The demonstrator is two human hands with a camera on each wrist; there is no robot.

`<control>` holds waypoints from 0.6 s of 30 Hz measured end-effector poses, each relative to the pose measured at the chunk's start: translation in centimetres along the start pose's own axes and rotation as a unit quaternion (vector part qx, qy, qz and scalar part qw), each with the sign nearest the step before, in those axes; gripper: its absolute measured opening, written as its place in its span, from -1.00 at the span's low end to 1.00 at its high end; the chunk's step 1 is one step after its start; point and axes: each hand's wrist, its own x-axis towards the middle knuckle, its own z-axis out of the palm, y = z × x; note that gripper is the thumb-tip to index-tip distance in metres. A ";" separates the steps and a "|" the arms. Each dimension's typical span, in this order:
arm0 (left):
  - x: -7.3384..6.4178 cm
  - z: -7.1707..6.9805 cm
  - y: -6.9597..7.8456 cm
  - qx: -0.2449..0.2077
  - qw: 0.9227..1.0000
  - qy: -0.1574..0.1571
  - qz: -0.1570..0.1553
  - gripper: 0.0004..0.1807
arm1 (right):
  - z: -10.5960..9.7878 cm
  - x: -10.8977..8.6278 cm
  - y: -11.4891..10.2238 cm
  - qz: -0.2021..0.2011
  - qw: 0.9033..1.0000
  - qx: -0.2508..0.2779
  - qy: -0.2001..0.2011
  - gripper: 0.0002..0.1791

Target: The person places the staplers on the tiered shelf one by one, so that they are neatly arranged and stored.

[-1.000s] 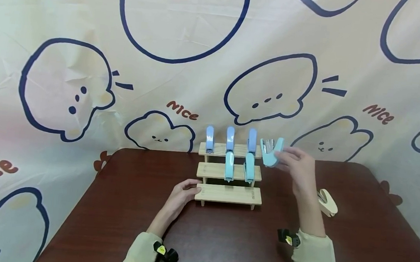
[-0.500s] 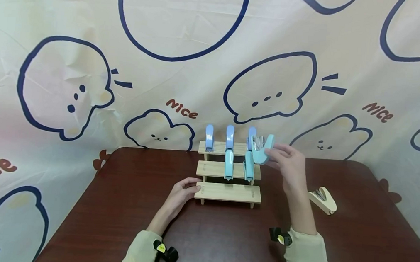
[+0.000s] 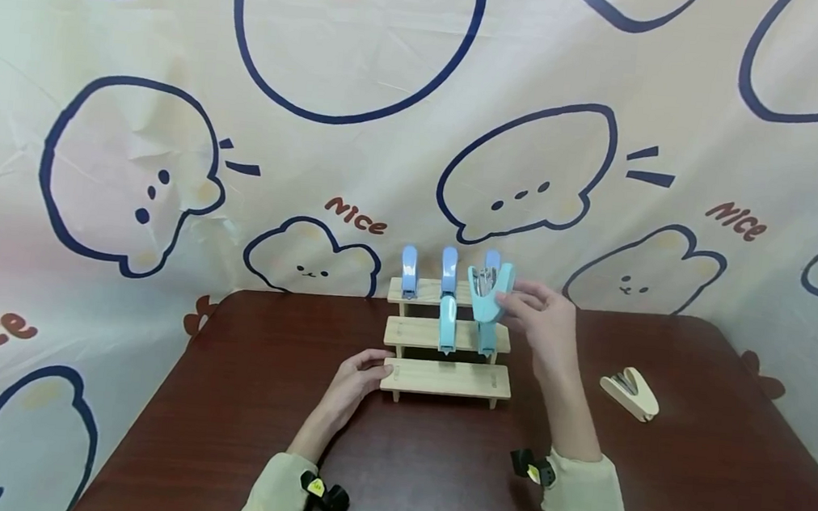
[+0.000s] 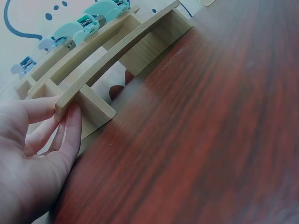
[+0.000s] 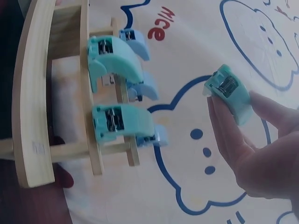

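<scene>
My right hand (image 3: 545,324) holds a teal stapler (image 5: 239,102) between thumb and fingers, in the air by the right end of a three-tier wooden rack (image 3: 445,379). In the head view this stapler overlaps the right-hand one of two teal staplers standing on the middle tier, whose lower part (image 3: 487,340) shows; the other teal stapler (image 3: 448,324) stands left of it. Along the top tier are three periwinkle-blue staplers (image 3: 410,272). With thumb and fingers, my left hand (image 4: 32,158) pinches the left end of the bottom tier.
A cream stapler (image 3: 636,399) lies on the dark wood table (image 3: 434,469), right of my right forearm. Behind the table hangs a pale cloth (image 3: 329,167) printed with blue-outlined cartoon shapes. The rack stands near the table's back edge.
My right hand has carried the teal stapler leftward, from beside the rack to over its right end in the head view. The cream stapler is now fully uncovered. My left hand stays put.
</scene>
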 end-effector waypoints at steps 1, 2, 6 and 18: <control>0.0 0.0 -0.1 0.001 1.000 -0.003 -0.001 -0.59 | 0.1 -0.1 0.1 0.003 1.000 0.001 -0.003 -0.53; -0.1 0.1 -0.3 0.003 1.000 -0.006 -0.002 -0.58 | 0.3 -0.2 0.1 0.005 1.000 0.004 -0.006 -0.53; -0.2 0.1 -0.6 0.009 1.000 -0.014 -0.006 -0.58 | 1.1 -0.4 0.2 0.014 1.000 0.006 -0.018 -0.54; -0.2 -0.2 -0.1 0.007 1.000 -0.003 0.003 -0.58 | 5.1 0.4 -0.1 0.008 0.998 -0.015 -0.054 -0.48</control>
